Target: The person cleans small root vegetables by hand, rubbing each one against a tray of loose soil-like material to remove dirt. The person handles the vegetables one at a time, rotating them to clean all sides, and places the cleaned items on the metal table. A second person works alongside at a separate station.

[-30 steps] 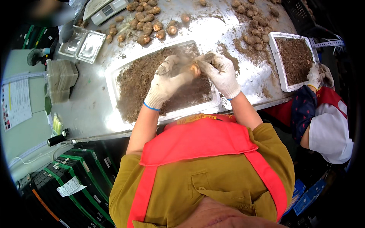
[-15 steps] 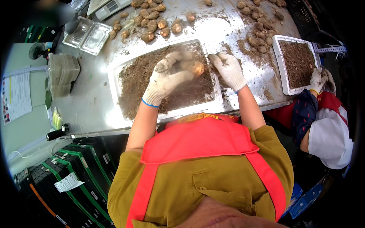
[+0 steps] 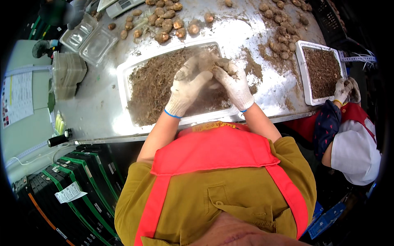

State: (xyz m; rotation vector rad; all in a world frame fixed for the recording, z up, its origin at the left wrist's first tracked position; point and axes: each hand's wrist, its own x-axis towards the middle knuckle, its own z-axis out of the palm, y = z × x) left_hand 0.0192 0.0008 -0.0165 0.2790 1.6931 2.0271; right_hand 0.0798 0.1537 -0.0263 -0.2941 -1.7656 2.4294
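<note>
Loose bulbs (image 3: 166,22): a brown heap at the counter's far edge, more (image 3: 283,30) strewn toward the far right corner.
Clear plastic boxes (image 3: 88,39): two, open, side by side at the far left corner.
Stacked boxes (image 3: 67,74): a pile at the left edge.
Second tray (image 3: 322,71): white, filled with brown fibre, at the right edge.
Co-worker's gloved hand (image 3: 344,88): touching that tray's near corner.
Green-edged crates (image 3: 82,180): below the near edge, left.

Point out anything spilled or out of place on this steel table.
Brown fibrous debris lies spilled on the steel table, outside the white tray under the gloved left hand and right hand. More crumbs trail toward the second tray. Round brown tubers sit loose beyond, not in any container.
</note>
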